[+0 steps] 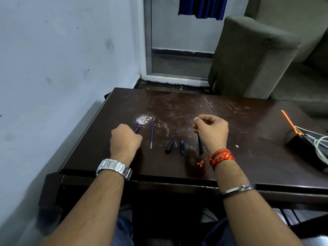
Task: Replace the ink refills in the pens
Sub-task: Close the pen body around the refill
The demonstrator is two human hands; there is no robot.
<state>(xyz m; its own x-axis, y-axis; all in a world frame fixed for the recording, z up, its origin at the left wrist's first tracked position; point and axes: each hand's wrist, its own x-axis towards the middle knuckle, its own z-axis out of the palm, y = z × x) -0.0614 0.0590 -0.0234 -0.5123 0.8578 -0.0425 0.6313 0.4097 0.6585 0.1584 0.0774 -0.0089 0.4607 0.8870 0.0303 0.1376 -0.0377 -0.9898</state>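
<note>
Curling the fingers of the left hand tight round a dark pen part, knuckles up, with a thin blue refill poking out just past them, away from the body. Clamping the fingers of the right hand round the top of a black pen barrel and letting it hang down below the fist; touching the table or not, cannot tell.

Spotting a loose refill, blue, lying flat just right of the left fingers and apart from them. Seeing a black cap lying between the two fists, nearer the body, and a short blue-and-black piece just beside it, the two not touching. Finding the hanging barrel just right of that piece.

Working over a scratched dark brown top, with a pale worn patch just beyond the left fingers. Wearing a steel watch on the left wrist, and red thread and a metal bangle on the right arm. Catching an orange strip, a black box and white cables well off to the right of the right fingers, and a grey sofa beyond them.
</note>
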